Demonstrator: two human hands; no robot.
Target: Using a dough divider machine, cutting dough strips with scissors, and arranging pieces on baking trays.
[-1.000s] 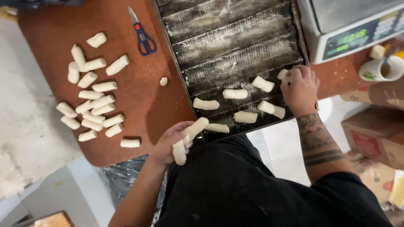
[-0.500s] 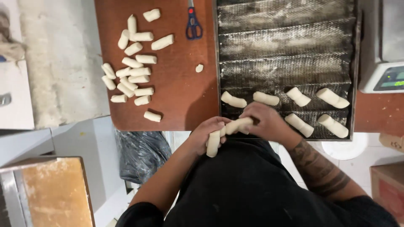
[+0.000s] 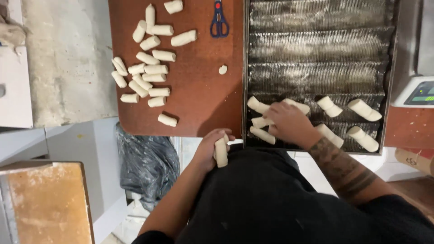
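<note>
A reddish-brown bench (image 3: 199,104) is seen from above, and beside it, on the right, lies a dark corrugated metal baking tray (image 3: 316,45) whose floured grooves run left to right. At the far right, a grey weighing scale with a green display (image 3: 418,92) is partly in view.

Along the near grooves of the tray, short pale cylinders of dough (image 3: 361,110) are laid, most with their long axes roughly across the picture, slightly slanted. A larger group of loose dough pieces (image 3: 147,72) is scattered on the left part of the bench (pointing in various directions), and a small scrap of dough (image 3: 223,69) lies alone near the tray's edge. Blue-handled scissors (image 3: 219,20) rest at the far edge of the bench, blades pointing away from the person.

The right hand (image 3: 287,122) is spread palm-down over the near-left corner of the tray, its fingers touching a dough piece lying crosswise (image 3: 261,122); whether it is gripped cannot be told. The left hand (image 3: 212,147) is curled closed around an upright dough cylinder (image 3: 221,152), held just off the near edge of the bench, against the black apron (image 3: 271,199), with its long axis running towards and away from the person.
</note>
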